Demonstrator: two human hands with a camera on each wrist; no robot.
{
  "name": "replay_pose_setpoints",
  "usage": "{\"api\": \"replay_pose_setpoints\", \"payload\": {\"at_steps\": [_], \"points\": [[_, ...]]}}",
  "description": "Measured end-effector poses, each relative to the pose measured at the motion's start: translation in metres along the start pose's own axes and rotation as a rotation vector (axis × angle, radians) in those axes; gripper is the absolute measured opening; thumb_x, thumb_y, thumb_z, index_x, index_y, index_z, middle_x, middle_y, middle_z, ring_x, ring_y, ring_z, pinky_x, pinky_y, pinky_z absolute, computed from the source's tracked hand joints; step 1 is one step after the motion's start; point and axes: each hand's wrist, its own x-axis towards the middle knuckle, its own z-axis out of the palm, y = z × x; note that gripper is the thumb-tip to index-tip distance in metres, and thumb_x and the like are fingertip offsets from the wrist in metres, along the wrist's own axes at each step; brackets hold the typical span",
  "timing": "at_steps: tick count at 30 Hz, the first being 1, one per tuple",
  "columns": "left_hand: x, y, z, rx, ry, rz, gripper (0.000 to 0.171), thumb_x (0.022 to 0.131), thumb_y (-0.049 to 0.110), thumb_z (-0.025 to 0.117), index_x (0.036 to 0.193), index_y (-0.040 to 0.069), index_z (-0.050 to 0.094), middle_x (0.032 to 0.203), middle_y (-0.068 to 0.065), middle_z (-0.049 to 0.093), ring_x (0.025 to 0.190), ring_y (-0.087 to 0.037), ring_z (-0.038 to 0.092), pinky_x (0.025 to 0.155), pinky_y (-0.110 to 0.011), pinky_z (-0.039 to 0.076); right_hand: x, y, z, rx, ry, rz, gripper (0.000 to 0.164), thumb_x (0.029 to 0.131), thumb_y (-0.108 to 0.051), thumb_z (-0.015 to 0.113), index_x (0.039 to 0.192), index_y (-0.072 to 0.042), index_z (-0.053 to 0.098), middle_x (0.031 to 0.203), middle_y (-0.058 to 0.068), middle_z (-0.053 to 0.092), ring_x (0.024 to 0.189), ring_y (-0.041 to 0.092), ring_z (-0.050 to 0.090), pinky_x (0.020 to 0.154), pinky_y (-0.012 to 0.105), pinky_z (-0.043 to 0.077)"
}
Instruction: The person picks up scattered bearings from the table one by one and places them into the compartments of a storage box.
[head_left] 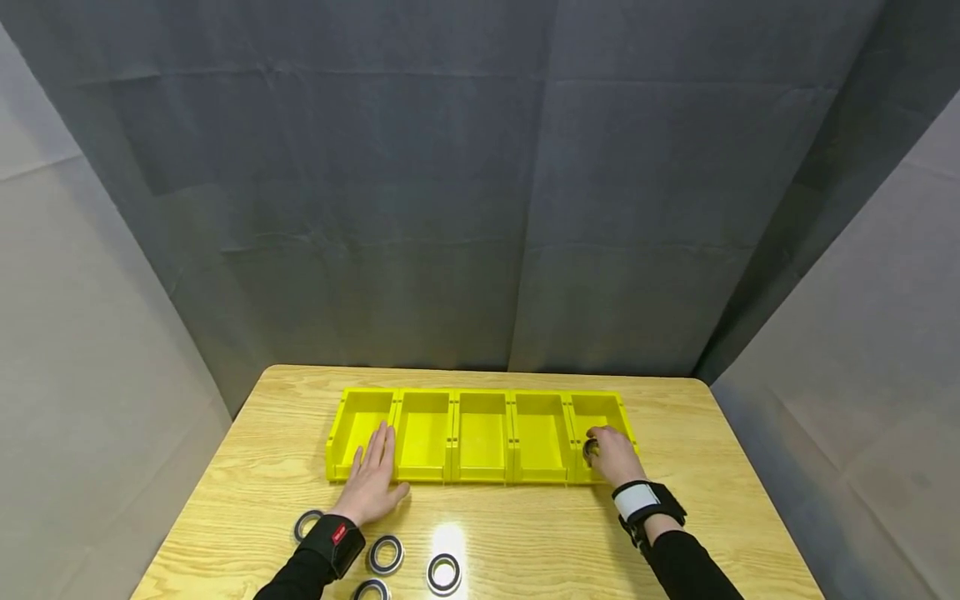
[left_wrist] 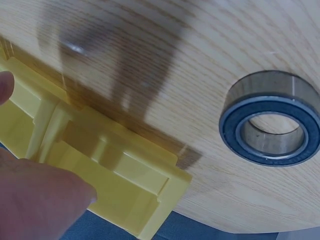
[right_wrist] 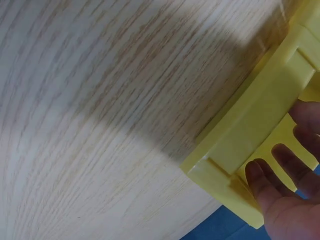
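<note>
A row of yellow bins [head_left: 483,477] stands on the wooden table. Above the rightmost compartment, my right hand [head_left: 617,458] pinches a ring-shaped ball bearing [head_left: 587,451] between thumb and fingers. In the right wrist view the fingers [right_wrist: 267,192] dip over the end bin's front wall, and the bearing is hidden there. At the other end, my left hand [head_left: 371,483] lies with fingers spread over the front of the leftmost compartments, holding nothing. A bearing [left_wrist: 267,87] with a dark seal appears large beside it in the left wrist view.
Several more bearings lie on the near part of the table: one bearing [head_left: 298,528] partly behind the left wrist, another bearing [head_left: 373,556] nearer the middle, and one bearing [head_left: 432,575] to its right. Grey cloth [head_left: 420,208] hangs behind the table.
</note>
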Motion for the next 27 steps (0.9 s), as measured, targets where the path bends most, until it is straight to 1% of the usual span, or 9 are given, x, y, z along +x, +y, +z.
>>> {"api": "replay_pose_setpoints", "payload": {"at_steps": [7, 15, 22, 27], "points": [[0.000, 0.002, -0.002, -0.005, 0.002, -0.003, 0.096, 0.088, 0.018, 0.072, 0.158, -0.008, 0.012, 0.168, -0.028, 0.005, 0.155, -0.047, 0.012, 0.123, -0.068, 0.010, -0.008, -0.001, -0.003, 0.046, 0.030, -0.011, 0.035, 0.084, 0.001, 0.074, 0.118, 0.008, 0.067, 0.115, 0.027, 0.068, 0.107, 0.043, 0.066, 0.091, 0.055, 0.056], [0.000, 0.001, 0.000, -0.005, -0.003, -0.008, 0.096, 0.088, 0.018, 0.072, 0.158, -0.007, 0.012, 0.168, -0.027, 0.005, 0.155, -0.047, 0.012, 0.123, -0.068, 0.009, -0.018, -0.004, -0.005, 0.105, 0.060, 0.015, 0.035, 0.087, -0.002, 0.072, 0.121, 0.007, 0.067, 0.121, 0.027, 0.068, 0.114, 0.044, 0.064, 0.097, 0.057, 0.053], [0.000, 0.001, 0.000, -0.009, 0.002, -0.006, 0.096, 0.088, 0.018, 0.072, 0.158, -0.007, 0.012, 0.168, -0.027, 0.005, 0.155, -0.046, 0.012, 0.123, -0.068, 0.010, -0.030, -0.006, -0.009, 0.149, 0.096, -0.014, 0.033, 0.088, -0.003, 0.070, 0.120, 0.005, 0.067, 0.119, 0.026, 0.069, 0.112, 0.043, 0.065, 0.093, 0.057, 0.055], [-0.001, 0.001, 0.000, -0.006, 0.002, -0.005, 0.096, 0.088, 0.017, 0.072, 0.158, -0.007, 0.012, 0.167, -0.028, 0.005, 0.155, -0.047, 0.013, 0.123, -0.068, 0.010, -0.040, -0.008, -0.011, 0.212, 0.098, -0.018, 0.035, 0.091, -0.004, 0.068, 0.125, 0.003, 0.066, 0.127, 0.026, 0.066, 0.119, 0.044, 0.062, 0.099, 0.057, 0.053]]}}
